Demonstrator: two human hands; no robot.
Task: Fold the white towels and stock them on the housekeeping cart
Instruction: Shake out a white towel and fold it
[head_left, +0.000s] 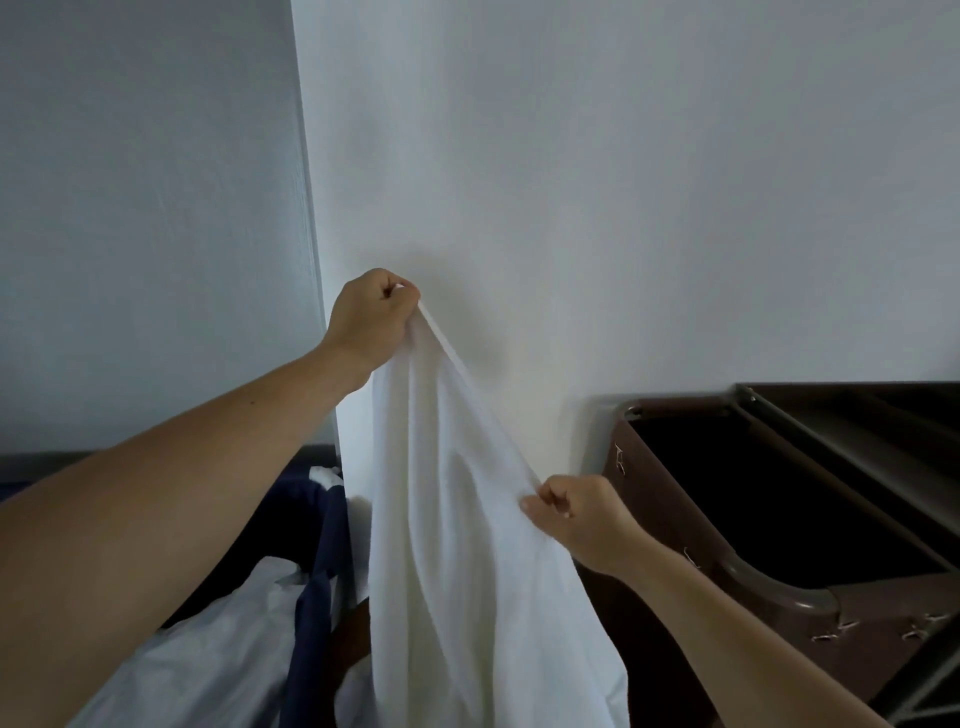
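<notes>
navy cloth (311, 613) beside a pale bag (208, 649); white wall (623, 182) behind

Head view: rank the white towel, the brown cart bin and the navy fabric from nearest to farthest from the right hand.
1. The white towel: pinched in the right hand itself.
2. The brown cart bin: just to the hand's right.
3. The navy fabric: lower left, on the far side of the towel.

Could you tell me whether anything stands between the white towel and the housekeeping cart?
Nothing visible does. The white towel hangs from the left hand and right hand, and the cart stands just to its right, with only bare wall showing behind the gap.
</notes>
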